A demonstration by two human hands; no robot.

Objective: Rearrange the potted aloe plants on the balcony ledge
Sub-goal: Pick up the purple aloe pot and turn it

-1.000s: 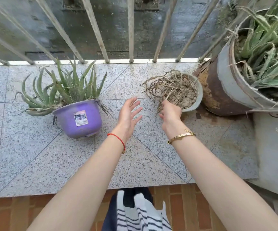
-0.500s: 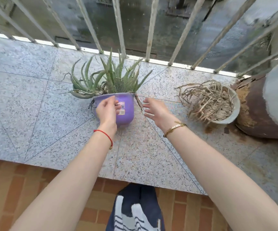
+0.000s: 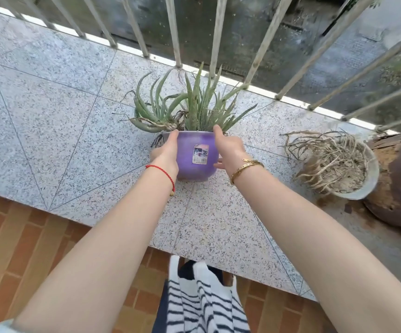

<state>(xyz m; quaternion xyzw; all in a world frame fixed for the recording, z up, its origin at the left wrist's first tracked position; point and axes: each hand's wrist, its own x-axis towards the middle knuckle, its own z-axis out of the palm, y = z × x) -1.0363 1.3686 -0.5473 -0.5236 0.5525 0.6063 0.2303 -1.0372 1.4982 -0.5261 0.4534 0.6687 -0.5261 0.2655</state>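
A person in a striped top stands at a speckled granite balcony ledge (image 3: 57, 131), both arms stretched forward. The left hand (image 3: 165, 152) and right hand (image 3: 229, 150), open and clear of the purple pot (image 3: 195, 155) half a second earlier, are now clamped on its two sides, thumbs up at the rim. The pot sits mid-ledge, its green aloe (image 3: 187, 106) leaning toward the metal railing (image 3: 173, 27); a grey pot of dried-out plant (image 3: 338, 164) stands well apart to the right. The grip looks set for a lift or slide, the next rearranging step
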